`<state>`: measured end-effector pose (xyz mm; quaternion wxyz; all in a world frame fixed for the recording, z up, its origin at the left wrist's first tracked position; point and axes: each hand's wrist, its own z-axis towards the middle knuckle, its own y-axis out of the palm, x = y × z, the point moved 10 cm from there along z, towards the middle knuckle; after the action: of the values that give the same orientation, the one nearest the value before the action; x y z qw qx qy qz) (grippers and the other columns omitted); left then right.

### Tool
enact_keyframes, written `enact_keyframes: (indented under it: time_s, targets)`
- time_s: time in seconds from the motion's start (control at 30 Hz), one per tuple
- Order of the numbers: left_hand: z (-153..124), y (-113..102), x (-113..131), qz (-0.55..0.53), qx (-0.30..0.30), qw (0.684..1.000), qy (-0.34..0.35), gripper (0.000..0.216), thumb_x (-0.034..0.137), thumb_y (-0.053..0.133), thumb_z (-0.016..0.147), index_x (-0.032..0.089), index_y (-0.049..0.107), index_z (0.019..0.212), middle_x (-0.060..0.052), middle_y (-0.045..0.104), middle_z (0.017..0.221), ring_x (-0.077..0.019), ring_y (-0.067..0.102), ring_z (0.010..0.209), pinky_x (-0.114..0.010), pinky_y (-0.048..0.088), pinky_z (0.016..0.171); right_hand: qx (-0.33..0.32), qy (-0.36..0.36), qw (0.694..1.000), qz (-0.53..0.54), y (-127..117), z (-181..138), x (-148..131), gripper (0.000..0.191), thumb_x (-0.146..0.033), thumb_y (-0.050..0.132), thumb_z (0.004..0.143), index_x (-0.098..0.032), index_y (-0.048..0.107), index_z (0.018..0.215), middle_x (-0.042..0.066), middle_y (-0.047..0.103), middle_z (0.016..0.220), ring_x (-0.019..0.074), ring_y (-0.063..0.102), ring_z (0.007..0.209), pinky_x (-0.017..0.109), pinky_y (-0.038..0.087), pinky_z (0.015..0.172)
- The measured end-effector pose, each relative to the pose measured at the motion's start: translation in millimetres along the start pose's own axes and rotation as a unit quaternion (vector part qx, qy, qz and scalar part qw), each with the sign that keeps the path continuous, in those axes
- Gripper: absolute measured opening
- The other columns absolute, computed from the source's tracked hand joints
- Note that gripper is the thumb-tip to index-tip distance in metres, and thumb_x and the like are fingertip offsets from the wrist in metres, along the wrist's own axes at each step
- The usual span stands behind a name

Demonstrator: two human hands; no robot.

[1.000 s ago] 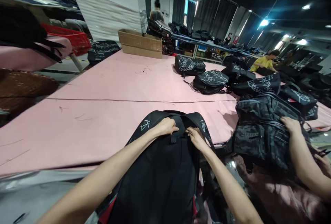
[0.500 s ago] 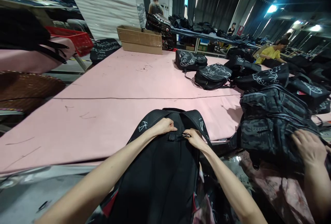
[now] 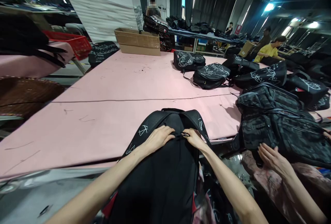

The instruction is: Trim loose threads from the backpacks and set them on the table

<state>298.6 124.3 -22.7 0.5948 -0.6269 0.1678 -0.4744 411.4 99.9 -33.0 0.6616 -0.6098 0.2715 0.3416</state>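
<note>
A black backpack (image 3: 157,169) with white scribbled drawings on its shoulder straps lies in front of me, its top end on the pink table edge. Near the top of its back panel, my left hand (image 3: 160,138) has its fingers bent over the black fabric, gripping it close to a short strip. Just right of it, my right hand (image 3: 194,139) is closed around a small dark metal tool that looks like thread snips (image 3: 185,134). The snips' tip points left at the strip, close to my left fingertips. What lies under those fingertips is hidden.
At right, a co-worker's hand (image 3: 275,158) touches a dark camouflage backpack (image 3: 258,132). Several black backpacks (image 3: 212,74) lie farther back on the pink table (image 3: 103,124). A cardboard box (image 3: 138,44) stands at the far edge; a wicker basket (image 3: 28,94) is at left.
My left hand has shifted slightly down, its fingers now stretched farther over the strip. My right hand barely moved. The co-worker's hand has moved left and down along the camouflage backpack.
</note>
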Motion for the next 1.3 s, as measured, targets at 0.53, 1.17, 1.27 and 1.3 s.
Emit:
enact_keyframes:
  time_s: [0.53,1.17,1.27,1.3]
  targets:
    - [17,-2,-47,-0.096,-0.080,0.963,-0.239,0.031,0.035,0.043,0.078,0.018,0.052,0.054,0.000,0.050,0.052,-0.0138,0.049,0.056,-0.023,0.026,0.052,0.168,-0.170,0.956,-0.170,25,-14,-54,0.020,-0.014,0.045,0.088,-0.020,0.063,0.092,0.007,0.060,0.087,0.0179,0.052,0.081,0.029,0.044,0.072]
    - [17,14,-60,-0.220,-0.081,0.939,-0.254,0.036,0.045,0.048,0.070,0.019,0.037,0.048,0.004,0.033,0.047,-0.0110,0.031,0.047,-0.025,0.021,0.048,0.157,0.020,0.970,-0.182,5,-41,-28,0.028,-0.030,0.048,0.086,-0.017,0.052,0.111,0.010,0.065,0.092,0.0235,0.063,0.085,0.032,0.046,0.074]
    - [16,15,-61,-0.236,-0.079,0.935,-0.252,0.037,0.047,0.048,0.069,0.019,0.035,0.048,0.004,0.031,0.047,-0.0103,0.029,0.047,-0.025,0.020,0.048,0.153,0.019,0.977,-0.149,11,-38,-29,0.017,-0.023,0.048,0.086,-0.019,0.056,0.101,0.007,0.065,0.087,0.0213,0.063,0.083,0.029,0.045,0.073]
    - [16,15,-62,-0.240,-0.079,0.934,-0.253,0.038,0.047,0.049,0.069,0.019,0.034,0.048,0.004,0.031,0.047,-0.0101,0.028,0.047,-0.025,0.020,0.048,0.157,0.016,0.978,-0.139,11,-36,-30,0.016,-0.022,0.049,0.085,-0.019,0.056,0.100,0.006,0.064,0.089,0.0212,0.062,0.084,0.029,0.045,0.074]
